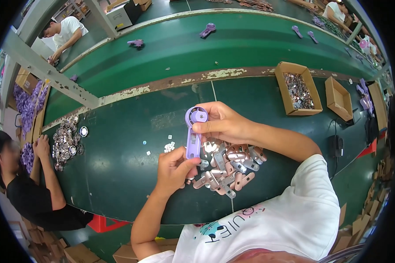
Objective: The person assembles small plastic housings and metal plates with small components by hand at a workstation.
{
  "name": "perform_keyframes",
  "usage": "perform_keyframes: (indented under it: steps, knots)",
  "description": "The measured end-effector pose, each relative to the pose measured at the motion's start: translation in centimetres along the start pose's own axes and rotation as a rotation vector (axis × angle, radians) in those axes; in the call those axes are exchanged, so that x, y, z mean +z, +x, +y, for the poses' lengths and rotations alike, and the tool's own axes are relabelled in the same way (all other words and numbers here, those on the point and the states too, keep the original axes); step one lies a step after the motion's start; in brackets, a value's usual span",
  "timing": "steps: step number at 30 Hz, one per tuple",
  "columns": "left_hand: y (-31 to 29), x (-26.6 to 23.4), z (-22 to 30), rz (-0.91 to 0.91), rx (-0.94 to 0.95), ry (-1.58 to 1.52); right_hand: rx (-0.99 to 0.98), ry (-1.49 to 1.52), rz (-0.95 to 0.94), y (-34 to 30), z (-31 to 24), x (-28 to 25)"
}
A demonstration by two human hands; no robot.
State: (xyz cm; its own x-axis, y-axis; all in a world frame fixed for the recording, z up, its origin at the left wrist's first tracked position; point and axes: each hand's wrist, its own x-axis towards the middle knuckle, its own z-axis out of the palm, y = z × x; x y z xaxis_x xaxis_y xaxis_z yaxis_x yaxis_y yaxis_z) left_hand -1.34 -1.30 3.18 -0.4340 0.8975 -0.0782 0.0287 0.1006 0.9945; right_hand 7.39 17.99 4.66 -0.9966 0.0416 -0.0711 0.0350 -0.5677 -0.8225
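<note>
Open cardboard box of small metal parts (298,90) at the green conveyor belt's (232,48) near edge; empty cardboard box (338,97) just beside it; purple handle pieces (207,30) lie on the belt.

White short-sleeved printed T-shirt (289,219)

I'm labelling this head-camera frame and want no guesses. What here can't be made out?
- Lower end of the purple plastic handle: covered by the left hand.
- Its round head's right edge: under the fingers of the right hand.
- Pile of pinkish metal clips: partly hidden behind both hands.
- Contents of the cardboard box: too small to identify.
- Plain box: inside not visible.
</note>
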Motion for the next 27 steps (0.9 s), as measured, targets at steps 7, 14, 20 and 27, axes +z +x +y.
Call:
perform_keyframes:
  steps: [7, 14, 20, 27]
  knots:
    - [1.4, 0.4, -1.2, 0.040, 0.105, -0.276, -0.270, -0.521, -0.006, 0.1, 0.4, 0.9]
    - [0.9, 0.9, -0.9, 0.178, -0.008, -0.205, -0.281, -1.291, -0.131, 4.5, -3.6, -3.6]
    - [1.5, 0.8, -2.1, 0.182, -0.002, -0.190, -0.202, -1.924, 0.982, 17.4, -9.1, -19.2]
    - [1.4, 0.6, -0.4, 0.203, 0.085, -0.042, 0.003, -1.922, 1.216, 23.7, -11.0, -29.7]
